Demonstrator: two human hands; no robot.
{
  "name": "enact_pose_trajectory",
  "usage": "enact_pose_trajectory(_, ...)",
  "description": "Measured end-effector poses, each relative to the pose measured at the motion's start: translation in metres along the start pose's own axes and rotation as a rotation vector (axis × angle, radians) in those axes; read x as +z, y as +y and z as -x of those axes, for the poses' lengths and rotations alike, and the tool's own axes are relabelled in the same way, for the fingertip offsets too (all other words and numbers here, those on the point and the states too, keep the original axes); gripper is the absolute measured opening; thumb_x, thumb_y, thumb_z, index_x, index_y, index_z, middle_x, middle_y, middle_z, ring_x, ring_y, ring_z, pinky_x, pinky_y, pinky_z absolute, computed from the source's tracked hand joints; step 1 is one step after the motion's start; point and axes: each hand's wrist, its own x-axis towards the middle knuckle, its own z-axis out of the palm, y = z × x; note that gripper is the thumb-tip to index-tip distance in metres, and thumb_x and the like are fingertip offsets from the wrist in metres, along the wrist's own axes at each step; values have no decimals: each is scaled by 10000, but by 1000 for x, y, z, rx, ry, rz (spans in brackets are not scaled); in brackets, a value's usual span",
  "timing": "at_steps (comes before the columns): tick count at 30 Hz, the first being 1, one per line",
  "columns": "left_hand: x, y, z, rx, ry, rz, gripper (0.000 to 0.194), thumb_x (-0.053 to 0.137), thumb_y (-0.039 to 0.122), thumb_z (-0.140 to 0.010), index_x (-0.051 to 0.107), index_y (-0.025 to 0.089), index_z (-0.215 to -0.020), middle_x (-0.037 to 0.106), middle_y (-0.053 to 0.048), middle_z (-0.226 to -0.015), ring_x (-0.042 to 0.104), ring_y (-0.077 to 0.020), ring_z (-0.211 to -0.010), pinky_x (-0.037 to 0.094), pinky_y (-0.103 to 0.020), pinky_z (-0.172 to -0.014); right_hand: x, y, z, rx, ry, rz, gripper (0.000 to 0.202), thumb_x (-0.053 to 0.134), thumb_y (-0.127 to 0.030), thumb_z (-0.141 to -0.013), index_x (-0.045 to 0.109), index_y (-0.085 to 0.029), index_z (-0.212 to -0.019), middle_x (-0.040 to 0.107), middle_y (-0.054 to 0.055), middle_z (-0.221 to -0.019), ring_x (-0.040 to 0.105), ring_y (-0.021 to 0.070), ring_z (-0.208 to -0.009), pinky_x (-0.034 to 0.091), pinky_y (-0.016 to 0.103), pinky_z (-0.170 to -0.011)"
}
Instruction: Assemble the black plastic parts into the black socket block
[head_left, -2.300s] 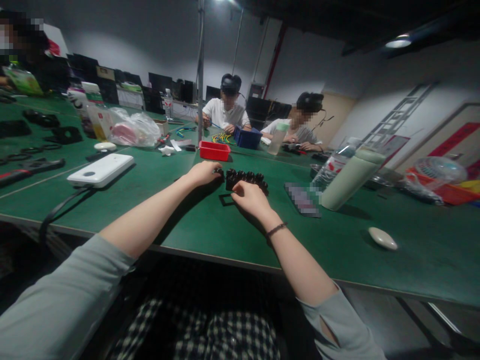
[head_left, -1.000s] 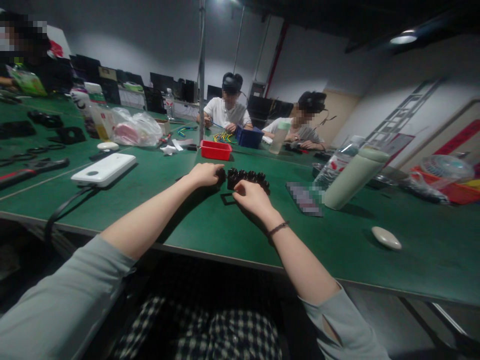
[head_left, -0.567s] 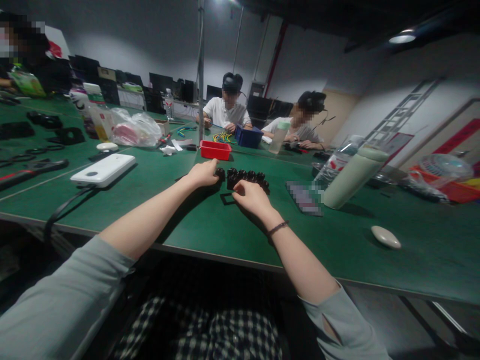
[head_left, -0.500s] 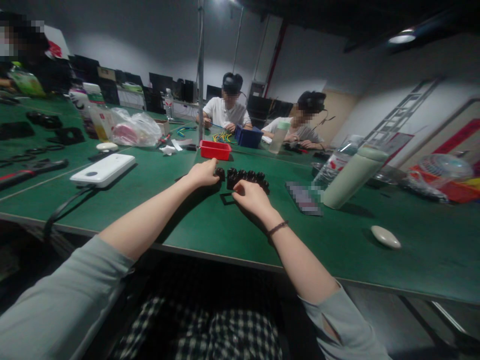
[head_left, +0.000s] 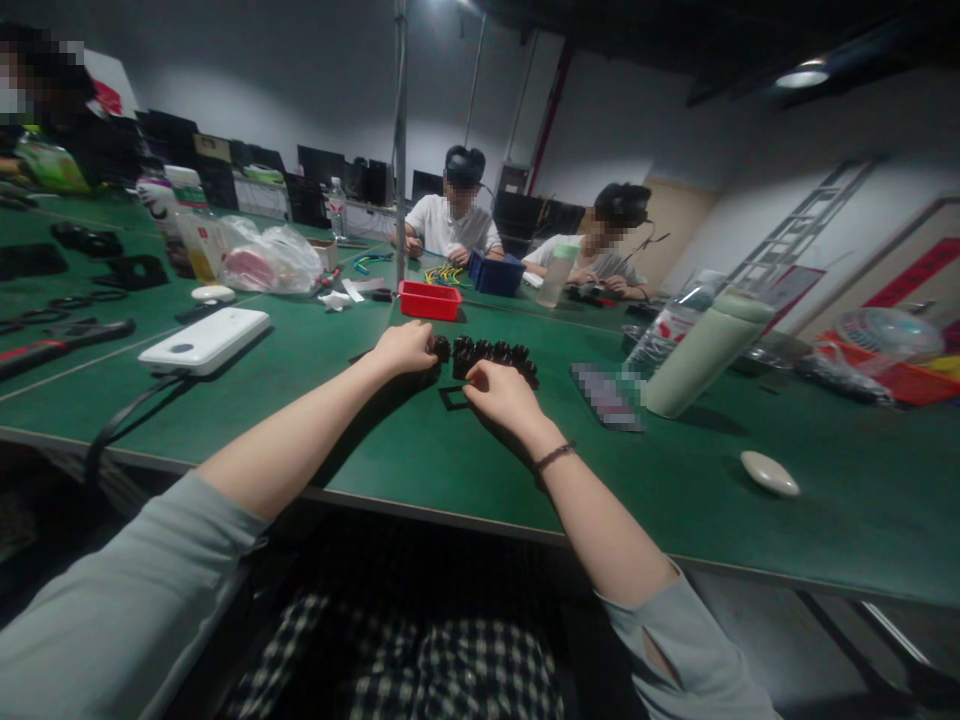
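My left hand [head_left: 407,348] rests on the green table [head_left: 420,460] with its fingers curled down at a dark, knobbly part [head_left: 441,348]; what its fingertips hold is hidden. Just to the right stands a row of black knobbly parts [head_left: 499,352]. My right hand [head_left: 501,390] is at the near side of that row, thumb and forefinger pinched together, and I cannot make out anything between them. A thin black rectangular frame [head_left: 453,398] lies flat by its fingertips. Behind the hands sits a red tray [head_left: 430,300].
On the left are a white power bank [head_left: 206,340] with a cable, pliers [head_left: 67,345], bottles and a plastic bag [head_left: 270,258]. A phone [head_left: 606,396], a green flask [head_left: 709,355] and a white oval object [head_left: 769,473] lie right. Two people sit across, beyond a blue bin [head_left: 496,273].
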Motion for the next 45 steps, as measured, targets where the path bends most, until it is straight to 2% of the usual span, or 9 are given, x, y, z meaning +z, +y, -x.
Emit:
enact_pose_trajectory(10,3,-2,-3,22,-4,-26,226,554,309,-783,676,204,-942,676,-99,-1063,659,-273,-984,510,-325,-787,0,1,-1,-3,4,3,169,618,-213,-819,693,-191,-968,742,59,-988,687,208,-918,507,301,-810)
enact_pose_trajectory(45,2,0,-4,32,-58,-38,332,514,302,-782,713,220,-1036,734,-99,-1026,680,-292,-967,515,-341,-783,1,2,0,-3,0,15,178,612,-213,-822,696,-186,-977,744,59,-990,689,217,-922,503,303,-806)
